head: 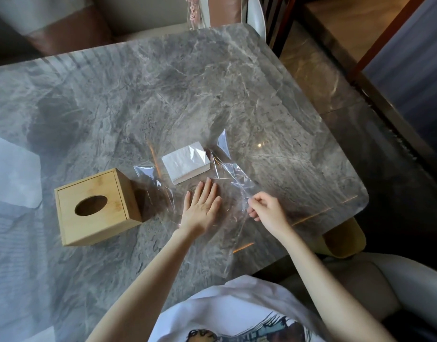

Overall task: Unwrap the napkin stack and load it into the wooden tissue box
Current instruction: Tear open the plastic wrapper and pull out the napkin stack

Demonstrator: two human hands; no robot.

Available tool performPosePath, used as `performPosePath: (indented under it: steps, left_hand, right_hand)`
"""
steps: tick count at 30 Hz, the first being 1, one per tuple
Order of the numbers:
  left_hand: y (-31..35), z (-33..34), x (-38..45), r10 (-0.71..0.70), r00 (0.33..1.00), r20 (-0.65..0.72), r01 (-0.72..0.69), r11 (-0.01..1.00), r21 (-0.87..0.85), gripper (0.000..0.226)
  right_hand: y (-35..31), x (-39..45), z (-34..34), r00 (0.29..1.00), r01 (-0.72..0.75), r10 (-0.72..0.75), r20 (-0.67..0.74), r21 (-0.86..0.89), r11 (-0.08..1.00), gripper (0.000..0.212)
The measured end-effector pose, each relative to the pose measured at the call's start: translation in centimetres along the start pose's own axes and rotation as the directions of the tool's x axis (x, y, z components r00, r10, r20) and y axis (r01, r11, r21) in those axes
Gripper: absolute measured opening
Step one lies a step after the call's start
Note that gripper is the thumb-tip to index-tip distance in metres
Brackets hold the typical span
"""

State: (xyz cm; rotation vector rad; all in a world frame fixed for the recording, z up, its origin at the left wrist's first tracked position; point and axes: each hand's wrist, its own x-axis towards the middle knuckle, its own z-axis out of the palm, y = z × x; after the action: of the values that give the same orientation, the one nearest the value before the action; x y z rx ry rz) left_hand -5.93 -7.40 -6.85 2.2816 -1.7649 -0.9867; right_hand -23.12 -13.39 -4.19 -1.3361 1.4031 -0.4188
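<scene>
Napkin stack [186, 164] sits mid-table on the opened clear wrap [233, 174], top bare, so unwrapping looks nearly done. Left hand [200, 208] is spread flat, palm down on the film just near the stack, likely pinning it. Right hand [266, 209] pinches a wrap edge, probably to peel it off. Wooden tissue box [99, 206] stands left, oval slot up, within reach for loading.
</scene>
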Motion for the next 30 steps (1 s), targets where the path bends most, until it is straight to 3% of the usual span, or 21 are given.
performPosePath:
  steps: [10, 16, 22, 26, 30]
  left_hand:
    - [0.3, 0.4, 0.3, -0.021, 1.000, -0.014, 0.021, 0.998, 0.059, 0.056]
    - [0.4, 0.6, 0.3, -0.036, 0.999, -0.029, 0.038, 0.997, 0.061, 0.054]
    - [0.4, 0.8, 0.4, -0.037, 0.999, -0.033, 0.039, 0.996, 0.078, 0.055]
    - [0.4, 0.6, 0.5, -0.031, 0.999, -0.019, 0.032, 0.997, 0.077, 0.055]
    - [0.3, 0.5, 0.4, -0.013, 1.000, -0.015, 0.014, 0.996, 0.091, 0.056]
  right_hand:
    - [2.0, -2.8, -1.4, 0.992, -0.018, 0.028, -0.120, 0.081, 0.997, 0.024]
    - [2.7, -5.1, -1.4, 0.954, -0.172, 0.252, -0.164, 0.392, 0.904, 0.017]
    - [4.7, -8.0, -2.0, 0.793, -0.422, 0.593, -0.137, 0.579, 0.698, 0.016]
    - [5.5, -8.9, -1.7, 0.757, -0.472, 0.643, -0.116, 0.584, 0.661, 0.013]
    - [5.9, -9.0, -1.8, 0.774, -0.430, 0.607, -0.181, 0.555, 0.712, 0.011]
